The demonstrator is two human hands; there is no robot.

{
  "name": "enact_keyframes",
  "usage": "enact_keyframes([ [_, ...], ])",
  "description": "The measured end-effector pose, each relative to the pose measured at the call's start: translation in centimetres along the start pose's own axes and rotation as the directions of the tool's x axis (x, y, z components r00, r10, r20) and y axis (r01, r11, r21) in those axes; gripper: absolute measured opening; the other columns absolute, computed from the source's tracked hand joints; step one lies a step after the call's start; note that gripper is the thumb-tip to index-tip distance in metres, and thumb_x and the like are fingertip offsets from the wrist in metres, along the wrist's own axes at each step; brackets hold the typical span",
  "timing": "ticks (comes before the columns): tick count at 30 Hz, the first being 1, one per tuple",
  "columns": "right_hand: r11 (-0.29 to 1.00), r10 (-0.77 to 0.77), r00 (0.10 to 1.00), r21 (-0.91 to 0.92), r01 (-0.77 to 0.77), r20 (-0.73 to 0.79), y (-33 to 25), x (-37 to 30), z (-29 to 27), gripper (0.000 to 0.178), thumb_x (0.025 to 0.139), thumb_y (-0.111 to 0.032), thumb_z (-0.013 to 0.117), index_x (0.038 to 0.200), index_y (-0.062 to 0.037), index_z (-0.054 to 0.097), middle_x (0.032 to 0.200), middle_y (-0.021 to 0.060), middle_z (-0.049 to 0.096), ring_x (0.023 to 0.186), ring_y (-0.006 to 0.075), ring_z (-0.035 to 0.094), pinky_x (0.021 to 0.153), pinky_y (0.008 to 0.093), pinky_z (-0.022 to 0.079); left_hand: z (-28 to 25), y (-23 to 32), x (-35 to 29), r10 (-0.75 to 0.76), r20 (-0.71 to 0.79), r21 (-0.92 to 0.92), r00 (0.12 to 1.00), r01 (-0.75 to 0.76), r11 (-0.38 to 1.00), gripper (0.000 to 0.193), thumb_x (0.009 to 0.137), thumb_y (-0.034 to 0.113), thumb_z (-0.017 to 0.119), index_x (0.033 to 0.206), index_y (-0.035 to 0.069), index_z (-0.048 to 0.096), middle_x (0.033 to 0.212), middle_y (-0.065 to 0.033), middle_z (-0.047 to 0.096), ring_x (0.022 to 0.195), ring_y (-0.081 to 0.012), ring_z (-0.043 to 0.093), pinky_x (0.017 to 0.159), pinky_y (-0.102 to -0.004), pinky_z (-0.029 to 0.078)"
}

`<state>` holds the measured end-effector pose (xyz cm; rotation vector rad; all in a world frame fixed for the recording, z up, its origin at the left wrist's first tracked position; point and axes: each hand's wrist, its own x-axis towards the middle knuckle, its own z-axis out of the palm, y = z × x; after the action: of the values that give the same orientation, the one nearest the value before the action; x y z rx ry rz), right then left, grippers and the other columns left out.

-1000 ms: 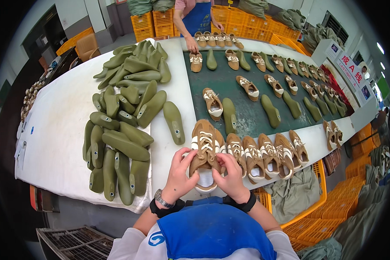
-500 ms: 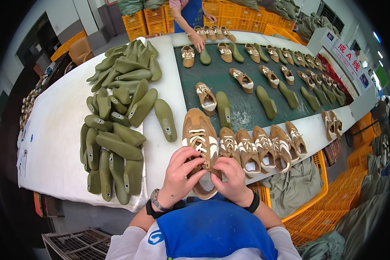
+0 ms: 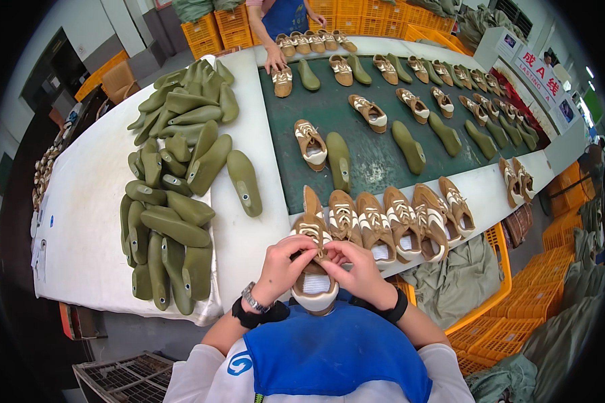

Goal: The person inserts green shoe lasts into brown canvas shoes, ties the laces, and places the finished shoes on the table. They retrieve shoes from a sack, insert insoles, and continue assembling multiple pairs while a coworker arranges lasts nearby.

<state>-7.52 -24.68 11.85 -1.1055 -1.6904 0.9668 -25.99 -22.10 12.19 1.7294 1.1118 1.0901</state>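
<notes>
In front of my body I hold a brown and white sneaker point(image 3: 308, 228), toe away from me and white-lined heel opening toward me. My left hand point(image 3: 284, 269) is closed, with thumb and fingertips pinching the top of the lacing and tongue. Closed in a similar pinch, my right hand point(image 3: 360, 274) meets it from the other side. My fingertips hide which part of the lace or tongue each grips. Just right of the held shoe, a row of matching sneakers point(image 3: 403, 218) lines the table edge.
Green shoe lasts point(image 3: 178, 225) lie heaped on the white table point(image 3: 87, 221) at left. More shoes and lasts stand on the green belt point(image 3: 376, 168). Across it, a co-worker's hand point(image 3: 274, 60) touches a sneaker. An orange crate point(image 3: 497, 258) with grey cloth is at right.
The held sneaker has tipped, so its toe looks narrower and its lined opening shows more. My hands stay pinched at the lacing. The co-worker's hand has moved left from beside a last onto a sneaker.
</notes>
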Motion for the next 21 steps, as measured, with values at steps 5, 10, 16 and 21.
enact_keyframes([
  [5,0.949,0.211,0.975,0.227,-0.220,0.064,3.3,0.5,-1.5,0.019,0.084,-0.008,0.067,0.099,0.0026,0.066,0.085,0.0072,0.067,0.071,0.0093,0.062,0.065,0.0229,0.052,1.8,-1.9,1.2,-0.058,0.085,-0.079,0.995,0.065,0.995,0.014,0.083,0.008,0.066,0.091,-0.004,0.066,0.093,-0.0131,0.069,0.083,-0.0207,0.066,0.076,-0.0289,0.052],
  [10,0.952,0.225,0.971,0.194,-0.237,0.081,4.3,0.8,-2.1,0.021,0.082,-0.009,0.070,0.099,0.0022,0.066,0.079,0.0058,0.067,0.069,0.0071,0.062,0.063,0.0220,0.051,2.4,-2.0,1.5,-0.105,0.085,-0.072,0.991,0.111,0.991,0.014,0.083,0.009,0.067,0.090,-0.003,0.068,0.092,-0.0125,0.069,0.082,-0.0191,0.066,0.075,-0.0287,0.052],
  [16,0.988,0.137,0.989,0.075,-0.133,-0.059,4.3,1.1,-1.1,0.019,0.082,-0.008,0.070,0.099,0.0009,0.066,0.079,0.0095,0.068,0.065,0.0108,0.063,0.060,0.0244,0.052,2.6,-1.6,1.5,-0.212,0.090,-0.109,0.973,0.221,0.969,0.015,0.084,0.006,0.066,0.096,-0.003,0.066,0.092,-0.0092,0.070,0.085,-0.0128,0.065,0.077,-0.0245,0.051],
  [21,0.997,-0.031,0.989,-0.075,0.021,-0.146,4.6,1.0,-0.4,0.017,0.085,-0.008,0.066,0.099,0.0010,0.065,0.080,0.0106,0.068,0.068,0.0117,0.064,0.061,0.0257,0.052,2.9,-1.6,1.5,-0.174,0.078,-0.144,0.982,0.184,0.972,0.019,0.085,0.007,0.066,0.102,-0.002,0.064,0.092,-0.0094,0.070,0.085,-0.0124,0.066,0.076,-0.0239,0.052],
])
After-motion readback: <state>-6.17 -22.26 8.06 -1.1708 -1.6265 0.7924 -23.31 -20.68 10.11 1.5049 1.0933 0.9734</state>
